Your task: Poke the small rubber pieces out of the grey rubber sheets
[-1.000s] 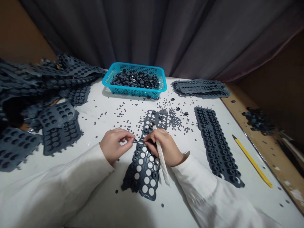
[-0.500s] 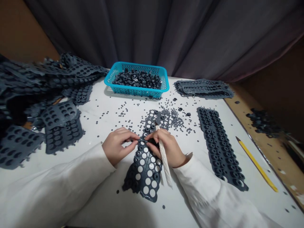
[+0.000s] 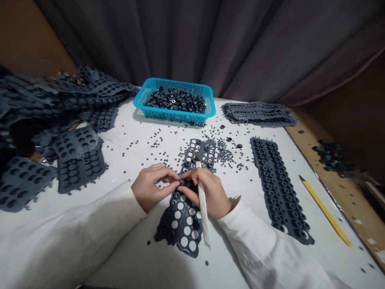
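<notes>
My left hand (image 3: 153, 185) is closed in a pinch on a small black rubber piece (image 3: 181, 182) above the middle of a dark perforated rubber sheet (image 3: 181, 223). My right hand (image 3: 212, 190) meets it there, thumb and forefinger on the same piece. Across the right palm lies a slim white-wrapped tool (image 3: 204, 218), its dark pointed tip facing away from me. Some of the sheet's round holes show the white table through them; others hold black ring-shaped parts. The fingers partly cover the piece and the sheet's middle.
A blue basket (image 3: 174, 115) full of black rubber parts stands behind. Small dark discs (image 3: 223, 151) litter the table. A ring-filled sheet (image 3: 278, 186) and a yellow pencil (image 3: 326, 210) lie right, a sheet stack (image 3: 260, 114) back right. Perforated sheets (image 3: 78, 142) pile up left.
Both hands have shifted slightly towards me, and the small rubber piece between the fingertips shows more clearly. The white-wrapped tool has swung a little left with my right hand.
</notes>
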Demonstrator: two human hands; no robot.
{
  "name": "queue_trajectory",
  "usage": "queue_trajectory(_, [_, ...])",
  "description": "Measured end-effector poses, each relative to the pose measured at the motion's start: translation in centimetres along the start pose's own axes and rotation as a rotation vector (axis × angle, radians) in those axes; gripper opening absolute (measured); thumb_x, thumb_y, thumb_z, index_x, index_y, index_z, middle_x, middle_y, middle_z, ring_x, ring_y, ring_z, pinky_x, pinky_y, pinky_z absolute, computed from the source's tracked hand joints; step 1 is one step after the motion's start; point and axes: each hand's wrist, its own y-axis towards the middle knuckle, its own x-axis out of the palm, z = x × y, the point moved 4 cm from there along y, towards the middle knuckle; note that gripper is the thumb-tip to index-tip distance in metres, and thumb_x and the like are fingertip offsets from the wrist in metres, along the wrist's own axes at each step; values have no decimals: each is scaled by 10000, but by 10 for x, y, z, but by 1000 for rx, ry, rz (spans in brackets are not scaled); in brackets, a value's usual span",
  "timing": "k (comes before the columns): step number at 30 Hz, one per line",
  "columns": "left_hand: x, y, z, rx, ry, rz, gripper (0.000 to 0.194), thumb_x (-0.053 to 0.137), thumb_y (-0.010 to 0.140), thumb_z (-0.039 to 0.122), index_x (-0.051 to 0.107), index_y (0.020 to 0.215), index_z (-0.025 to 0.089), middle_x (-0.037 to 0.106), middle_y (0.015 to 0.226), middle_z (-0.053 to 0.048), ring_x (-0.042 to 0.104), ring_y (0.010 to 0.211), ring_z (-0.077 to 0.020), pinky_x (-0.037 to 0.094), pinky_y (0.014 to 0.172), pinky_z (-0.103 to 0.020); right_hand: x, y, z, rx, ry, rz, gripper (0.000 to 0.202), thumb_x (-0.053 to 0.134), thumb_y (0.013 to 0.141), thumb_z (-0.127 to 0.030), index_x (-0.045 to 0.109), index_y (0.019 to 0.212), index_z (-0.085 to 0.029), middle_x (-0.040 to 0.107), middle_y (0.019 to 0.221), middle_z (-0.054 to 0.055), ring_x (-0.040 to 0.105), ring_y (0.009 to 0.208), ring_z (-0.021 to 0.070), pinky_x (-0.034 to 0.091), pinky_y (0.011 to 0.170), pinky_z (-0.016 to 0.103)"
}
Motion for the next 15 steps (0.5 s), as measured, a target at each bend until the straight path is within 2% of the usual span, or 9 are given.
queue_trajectory(3, [2, -1, -1, -74, -70, -23, 68, 578, 758, 184, 645, 765, 178, 651, 712, -7, 582, 643, -110, 465, 603, -201, 1, -1, 0, 62, 67, 12, 291, 595, 787, -197, 320, 701, -236, 673, 797, 33, 630, 740, 185, 468, 681, 314])
queue_trajectory(7, [-1, 0, -2, -110, 40, 18, 61, 571, 747, 198, 623, 732, 170, 622, 684, -11, 554, 649, -132, 440, 619, -243, -2, -3, 4, 147, 211, 37, 314, 601, 760, -163, 299, 711, -238, 682, 839, 42, 647, 753, 179, 489, 678, 304])
queue_trajectory(11, [5, 3, 2, -46, 69, -108, 90, 574, 748, 231, 649, 731, 185, 649, 724, -19, 562, 756, -172, 420, 724, -301, -3, -6, 7, 217, 291, 63, 328, 618, 741, -141, 305, 730, -238, 687, 857, 44, 644, 756, 173, 499, 711, 318])
queue_trajectory(15, [12, 3, 3, -167, -23, -139, 115, 554, 750, 222, 663, 729, 191, 662, 705, -6, 566, 692, -149, 426, 662, -267, -3, -9, 7, 295, 369, 92, 345, 627, 735, -135, 297, 725, -236, 683, 861, 46, 640, 726, 159, 509, 693, 307])
